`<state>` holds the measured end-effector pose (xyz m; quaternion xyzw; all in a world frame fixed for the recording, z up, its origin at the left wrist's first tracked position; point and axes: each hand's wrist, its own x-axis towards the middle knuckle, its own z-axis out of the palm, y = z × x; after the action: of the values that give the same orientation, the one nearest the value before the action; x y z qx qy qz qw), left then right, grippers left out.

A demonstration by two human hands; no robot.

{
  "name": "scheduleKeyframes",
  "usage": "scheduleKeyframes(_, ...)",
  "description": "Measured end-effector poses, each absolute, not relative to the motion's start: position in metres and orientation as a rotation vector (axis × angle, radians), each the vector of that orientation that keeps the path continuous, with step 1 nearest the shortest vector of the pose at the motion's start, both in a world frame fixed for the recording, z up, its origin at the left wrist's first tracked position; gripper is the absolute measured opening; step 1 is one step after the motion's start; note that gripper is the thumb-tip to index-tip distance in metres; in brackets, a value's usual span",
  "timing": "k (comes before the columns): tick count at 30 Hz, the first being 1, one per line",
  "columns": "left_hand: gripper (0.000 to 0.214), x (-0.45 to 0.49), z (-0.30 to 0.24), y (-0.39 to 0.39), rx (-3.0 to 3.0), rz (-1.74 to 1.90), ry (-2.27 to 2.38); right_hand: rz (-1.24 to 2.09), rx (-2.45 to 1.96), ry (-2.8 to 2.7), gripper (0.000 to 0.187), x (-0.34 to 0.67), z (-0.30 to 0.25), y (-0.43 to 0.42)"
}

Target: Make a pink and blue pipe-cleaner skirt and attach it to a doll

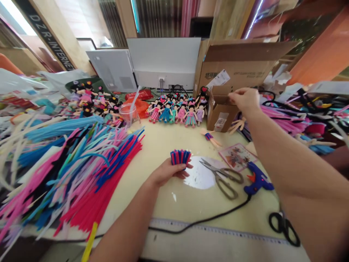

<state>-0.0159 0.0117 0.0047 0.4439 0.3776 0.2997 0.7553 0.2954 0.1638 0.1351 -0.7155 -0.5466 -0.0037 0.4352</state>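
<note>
My left hand (170, 171) is closed around a small doll skirt (180, 157) of blue and pink pipe cleaner pieces set side by side in stripes. It hovers over the table beside a white round patch (200, 174). Farther off, my right hand (247, 100) is raised at the small cardboard box (219, 114), thumb and fingers pinched together; what they hold, if anything, cannot be made out. Below that box lies a part-made doll body (211, 137) with a blue and pink band. Large scissors (222, 174) and a blue glue gun (256, 180) rest between my arms.
Piles of coloured pipe cleaners (81, 174) cover the left side. Finished dolls (177, 109) stand in rows at the back, near a clear plastic cup (129, 112). A black cord (201, 220) crosses the front by a ruler (231, 233). Black-handled scissors (285, 227) lie at right.
</note>
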Motion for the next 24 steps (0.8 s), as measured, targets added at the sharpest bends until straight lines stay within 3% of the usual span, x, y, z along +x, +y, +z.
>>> scheduleKeyframes(2,0.049,-0.016,0.006,0.011,0.972,0.654,0.802,-0.048,-1.694,-1.370,0.026,0.282,0.144,0.142)
scheduleKeyframes(6,0.051,-0.015,0.010,0.008,1.007,0.637,0.756,0.077,-1.458,-1.509,0.009,0.245,0.145,0.080)
scheduleKeyframes(10,0.055,-0.013,0.011,0.004,1.063,0.635,0.687,0.405,-1.339,-1.718,0.019,0.210,0.105,0.010)
scheduleKeyframes(17,0.039,-0.011,0.008,0.003,1.105,0.630,0.639,0.864,-1.284,-1.463,0.026,0.176,0.036,-0.050)
scheduleKeyframes(21,0.046,-0.010,0.008,0.003,1.179,0.658,0.672,0.890,-1.322,-1.386,0.029,0.168,0.029,-0.053)
scheduleKeyframes(24,0.052,-0.009,0.007,0.002,1.219,0.631,0.677,0.726,-1.293,-1.382,0.037,0.165,0.027,-0.051)
